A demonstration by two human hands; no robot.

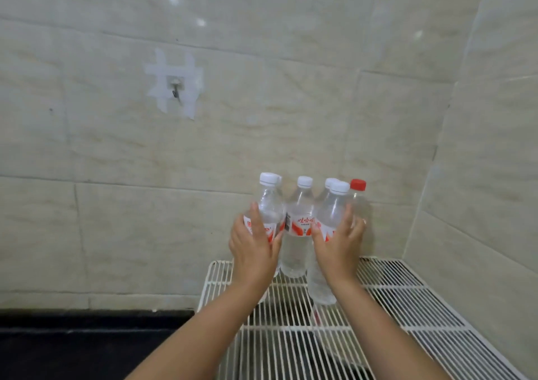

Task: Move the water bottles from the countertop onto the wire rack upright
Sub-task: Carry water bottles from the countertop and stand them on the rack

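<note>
On the white wire rack (pixel 407 301), at its back edge against the tiled wall (pixel 262 135), a cluster of clear water bottles stands upright, long axes vertical and caps pointing up. The left hand (pixel 253 248) grips the left bottle (pixel 269 204), fingers (pixel 256 213) curled round its labelled middle. The right hand (pixel 339 244) grips the front bottle (pixel 329 216), whose base rests on the rack wires nearer the camera than the others. Between the two stands the middle bottle (pixel 300 225), its red and white label facing the camera. Behind the front bottle the cap of another white-capped bottle (pixel 329 182) shows, and just to the right stands a red-capped bottle (pixel 357 193), touching the wall side of the group. The dark table (pixel 72 347) lies below the rack at lower left. A taped hook (pixel 175 86) is fixed on the wall above.
</note>
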